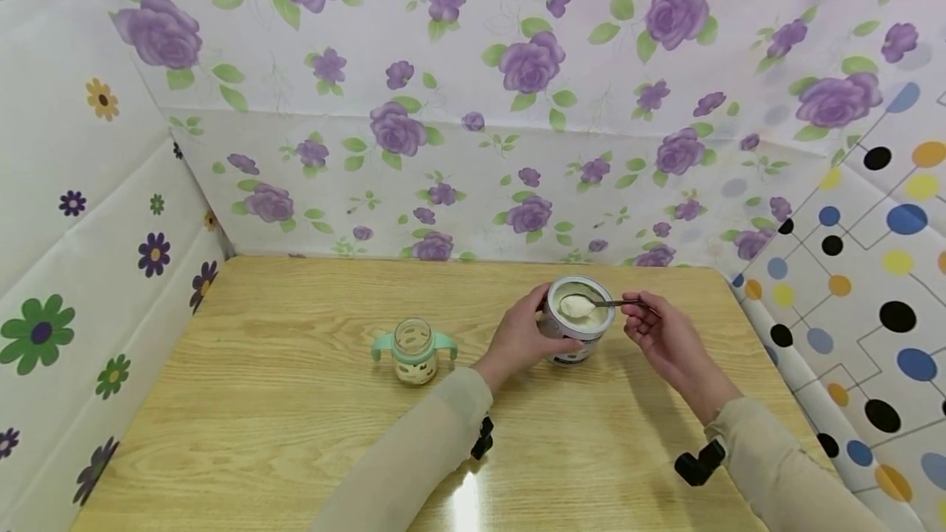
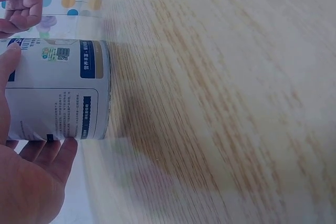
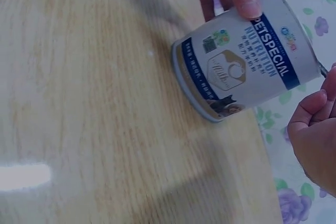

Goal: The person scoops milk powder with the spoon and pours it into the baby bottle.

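A white milk powder can point(image 1: 559, 327) with blue label bands stands in front of me, its top open and pale powder inside. My left hand point(image 1: 517, 341) grips its side, thumb in front and fingers behind; the left wrist view shows the fingers around the can point(image 2: 52, 90). My right hand point(image 1: 668, 343) pinches the handle of a metal spoon point(image 1: 613, 303). The spoon's bowl holds a heap of pale powder point(image 1: 576, 305) over the can's opening. In the right wrist view the can point(image 3: 239, 66) appears tilted and the spoon is mostly hidden.
A small clear bottle point(image 1: 412, 341) with a mint-green collar and two handles stands left of the can, with something pale inside. The light wood table point(image 1: 281, 401) ends at flower-patterned cloth point(image 1: 473, 179) behind, with dotted cloth point(image 1: 872, 294) on the right.
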A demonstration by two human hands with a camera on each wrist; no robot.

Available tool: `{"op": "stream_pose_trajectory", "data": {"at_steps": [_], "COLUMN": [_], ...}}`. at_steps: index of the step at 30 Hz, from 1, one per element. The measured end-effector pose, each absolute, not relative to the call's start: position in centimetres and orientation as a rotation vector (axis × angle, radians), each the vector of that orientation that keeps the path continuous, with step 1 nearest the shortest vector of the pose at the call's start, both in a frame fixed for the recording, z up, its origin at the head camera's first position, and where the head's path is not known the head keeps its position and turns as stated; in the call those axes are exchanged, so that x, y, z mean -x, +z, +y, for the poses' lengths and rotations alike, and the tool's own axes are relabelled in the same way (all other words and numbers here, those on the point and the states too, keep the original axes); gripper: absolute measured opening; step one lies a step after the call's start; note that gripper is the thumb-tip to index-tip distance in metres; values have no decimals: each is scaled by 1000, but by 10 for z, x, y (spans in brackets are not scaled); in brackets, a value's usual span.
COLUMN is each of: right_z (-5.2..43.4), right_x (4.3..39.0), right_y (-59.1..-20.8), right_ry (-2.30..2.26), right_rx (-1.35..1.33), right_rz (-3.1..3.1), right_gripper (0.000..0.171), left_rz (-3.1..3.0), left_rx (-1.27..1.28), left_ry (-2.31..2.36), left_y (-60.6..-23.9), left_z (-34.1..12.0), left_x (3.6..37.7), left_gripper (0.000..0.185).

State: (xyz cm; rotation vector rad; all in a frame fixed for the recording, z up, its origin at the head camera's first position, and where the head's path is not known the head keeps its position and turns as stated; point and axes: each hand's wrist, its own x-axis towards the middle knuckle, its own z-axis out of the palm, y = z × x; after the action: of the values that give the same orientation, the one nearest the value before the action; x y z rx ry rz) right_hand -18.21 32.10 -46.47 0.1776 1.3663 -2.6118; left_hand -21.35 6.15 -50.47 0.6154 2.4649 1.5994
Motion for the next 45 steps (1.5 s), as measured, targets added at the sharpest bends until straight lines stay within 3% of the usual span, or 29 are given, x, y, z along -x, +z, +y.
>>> {"op": "stream_pose_trajectory", "data": {"at_steps": [23, 37, 45], "right_z": [320, 318, 319], "right_x": [183, 183, 181], "right_y": [-470, -469, -467], "right_ry": [-2654, -2647, -2642], "right_rx": [-197, -213, -212], "right_rz": [1205, 1227, 1232], "right_gripper": [48, 41, 46], "left_rz": [2472, 2455, 2486], "left_rx": [-619, -601, -591], "left_ry": [1593, 1584, 1468], "left_y": [-505, -504, -490], "left_z": [59, 58, 53], "left_x": [213, 215, 216], "left_gripper": [97, 97, 120]}}
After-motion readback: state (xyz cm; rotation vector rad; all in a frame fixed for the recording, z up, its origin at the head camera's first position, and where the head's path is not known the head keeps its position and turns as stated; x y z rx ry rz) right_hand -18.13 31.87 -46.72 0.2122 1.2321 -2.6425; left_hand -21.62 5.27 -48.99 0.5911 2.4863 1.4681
